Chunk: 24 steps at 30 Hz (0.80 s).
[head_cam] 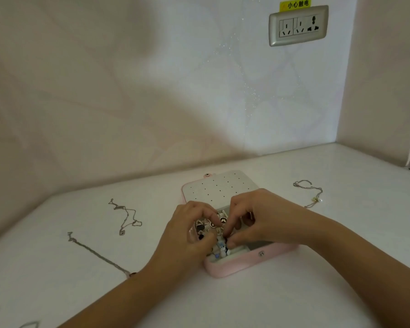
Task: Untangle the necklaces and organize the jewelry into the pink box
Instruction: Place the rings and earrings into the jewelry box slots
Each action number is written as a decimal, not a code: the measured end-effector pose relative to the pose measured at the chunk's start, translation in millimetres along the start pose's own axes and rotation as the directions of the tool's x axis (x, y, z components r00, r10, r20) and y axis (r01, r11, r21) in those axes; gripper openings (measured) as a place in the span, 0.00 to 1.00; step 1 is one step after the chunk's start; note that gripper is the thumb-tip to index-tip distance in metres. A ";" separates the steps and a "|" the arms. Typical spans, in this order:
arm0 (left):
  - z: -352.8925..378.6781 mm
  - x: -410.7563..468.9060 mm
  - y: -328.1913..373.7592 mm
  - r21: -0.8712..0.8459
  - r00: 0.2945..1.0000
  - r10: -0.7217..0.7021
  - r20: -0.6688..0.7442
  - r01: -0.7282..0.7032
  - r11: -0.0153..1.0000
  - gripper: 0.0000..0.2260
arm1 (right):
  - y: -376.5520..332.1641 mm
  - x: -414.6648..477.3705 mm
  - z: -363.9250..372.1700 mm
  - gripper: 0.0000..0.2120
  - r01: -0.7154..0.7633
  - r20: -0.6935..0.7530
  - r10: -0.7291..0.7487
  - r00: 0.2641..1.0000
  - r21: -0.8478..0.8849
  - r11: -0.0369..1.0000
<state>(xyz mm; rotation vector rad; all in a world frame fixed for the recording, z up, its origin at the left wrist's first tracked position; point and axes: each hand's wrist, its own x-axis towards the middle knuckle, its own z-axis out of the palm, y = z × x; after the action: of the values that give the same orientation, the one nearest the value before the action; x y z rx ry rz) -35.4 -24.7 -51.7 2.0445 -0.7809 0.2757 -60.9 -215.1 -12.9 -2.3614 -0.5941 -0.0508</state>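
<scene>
Far-left chain [97, 254]: lies stretched out straight on the bench [294, 304], its near end running under the left forearm; well apart from the box.
Second chain [126, 216]: loosely kinked on the bench, to the left of the pink box and clear of both hands.
Left hand [187, 235]: over the left part of the open tray, fingers curled down among the small pieces; it looks to be pinching something, but what exactly is too small to tell.
Pink box [251, 263]: open in the middle of the bench, its white lid [213, 188] with rows of small holes lying back behind the hands.
Small jewelry [220, 247]: a heap of earrings and charms in the tray, including a little blue-and-white figure near the front edge, directly under the fingertips of both hands.
Right hand [258, 218]: across the right part of the tray, thumb and forefinger drawn together on a small piece beside the left fingers; the piece itself is mostly hidden.
Right chain [310, 192]: with a pale pendant, on the bench beyond the right wrist, apart from the box.
Step in hand: probably sorting or separating the small pieces inside the tray.
Next move: likely needs a fine two-handed pinch to free a piece, then seating it in a compartment; the three chains remain outside the box.
</scene>
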 end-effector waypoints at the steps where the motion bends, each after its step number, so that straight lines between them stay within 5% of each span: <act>1: 0.7 -0.2 0.5 -0.002 1.000 0.002 0.008 -0.002 1.000 0.08 | -0.2 0.4 0.7 0.08 -0.008 0.002 0.008 1.000 0.009 1.000; 12: -1.4 -1.0 -4.3 0.026 0.999 -0.021 0.049 0.020 0.999 0.06 | -8.4 7.7 -6.4 0.03 -0.119 0.144 0.120 0.982 -0.015 0.993; 24: -1.1 -1.7 -1.5 0.021 0.998 -0.034 0.052 0.033 0.999 0.07 | -17.8 26.9 -18.6 0.04 -0.173 0.423 0.194 0.885 -0.089 0.981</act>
<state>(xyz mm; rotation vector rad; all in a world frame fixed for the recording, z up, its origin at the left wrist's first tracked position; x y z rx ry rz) -35.7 -22.4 -52.9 2.0887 -0.7781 0.2121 -42.3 -204.4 17.5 -2.4789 -0.5722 0.5628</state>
